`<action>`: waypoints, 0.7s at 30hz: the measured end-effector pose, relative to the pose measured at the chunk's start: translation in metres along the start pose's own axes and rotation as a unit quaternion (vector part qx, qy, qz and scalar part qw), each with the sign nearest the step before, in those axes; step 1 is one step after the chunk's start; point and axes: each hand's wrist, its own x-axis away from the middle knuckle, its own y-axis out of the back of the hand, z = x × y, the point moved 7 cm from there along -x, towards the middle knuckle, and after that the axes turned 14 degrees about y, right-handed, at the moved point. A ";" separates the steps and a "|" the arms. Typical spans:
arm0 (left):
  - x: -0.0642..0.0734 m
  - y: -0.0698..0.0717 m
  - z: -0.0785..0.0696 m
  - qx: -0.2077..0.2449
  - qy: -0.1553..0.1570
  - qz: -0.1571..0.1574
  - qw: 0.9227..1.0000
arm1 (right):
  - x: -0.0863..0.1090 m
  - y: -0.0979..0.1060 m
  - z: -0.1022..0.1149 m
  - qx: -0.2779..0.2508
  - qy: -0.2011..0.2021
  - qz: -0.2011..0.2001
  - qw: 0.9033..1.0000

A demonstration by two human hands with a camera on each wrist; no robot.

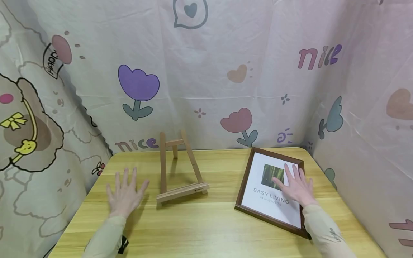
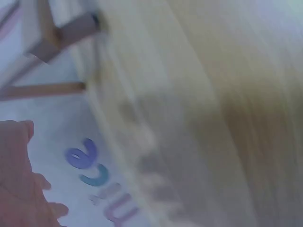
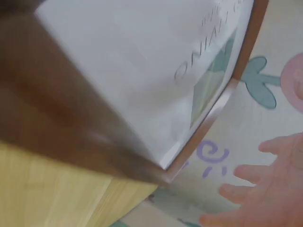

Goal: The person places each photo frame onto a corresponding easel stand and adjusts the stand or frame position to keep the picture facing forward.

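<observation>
My left hand (image 1: 124, 195) is spread with straight fingers over the left part of the table, holding nothing. To its right stands a small wooden tabletop easel (image 1: 183, 192), its ledge facing me and nothing on it. On the right lies a brown picture frame (image 1: 271, 221) with a white insert reading "EASY LIVING" and a small forest picture. My right hand (image 1: 297, 188), fingers spread, is over the frame's right side and overlaps the forest picture in the head view. In the right wrist view the right hand (image 3: 270, 184) shows apart from the frame's edge (image 3: 165, 175).
The wooden table (image 1: 180, 233) has a light yellow grain. Behind it and at both sides hangs a pale curtain (image 1: 200, 64) printed with flowers, hearts and words. A small black item (image 1: 123, 245) shows beside the left sleeve.
</observation>
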 end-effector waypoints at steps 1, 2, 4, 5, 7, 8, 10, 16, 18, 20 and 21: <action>0.003 0.003 -0.004 0.003 0.000 -0.005 1.000 | 0.002 0.001 -0.003 -0.001 -0.002 0.004 1.000; 0.007 0.006 -0.008 0.006 -0.001 -0.010 1.000 | 0.004 0.002 -0.006 -0.005 -0.006 0.010 1.000; 0.013 0.012 -0.018 0.016 -0.004 -0.020 1.000 | 0.007 0.004 -0.013 -0.021 -0.014 0.023 0.999; 0.017 0.015 -0.024 0.022 -0.008 -0.023 0.999 | 0.009 0.004 -0.017 -0.029 -0.017 0.031 0.999; 0.023 0.019 -0.037 0.034 -0.014 -0.029 0.999 | 0.013 0.006 -0.022 -0.050 -0.019 0.041 0.998; 0.026 0.020 -0.044 0.037 -0.020 -0.032 0.999 | 0.015 0.007 -0.025 -0.061 -0.022 0.048 0.997; 0.032 0.021 -0.059 0.041 -0.031 -0.037 0.998 | 0.019 0.008 -0.030 -0.082 -0.027 0.060 0.994; 0.046 0.015 -0.113 0.019 -0.098 -0.093 0.991 | 0.028 0.011 -0.037 -0.120 -0.028 0.076 0.989; 0.051 0.010 -0.132 0.019 -0.123 -0.102 0.987 | 0.030 0.011 -0.040 -0.129 -0.024 0.075 0.988; 0.057 0.002 -0.152 0.020 -0.147 -0.100 0.984 | 0.033 0.010 -0.042 -0.145 -0.025 0.080 0.986; 0.061 -0.002 -0.162 0.020 -0.161 -0.101 0.982 | 0.034 0.009 -0.045 -0.154 -0.029 0.085 0.984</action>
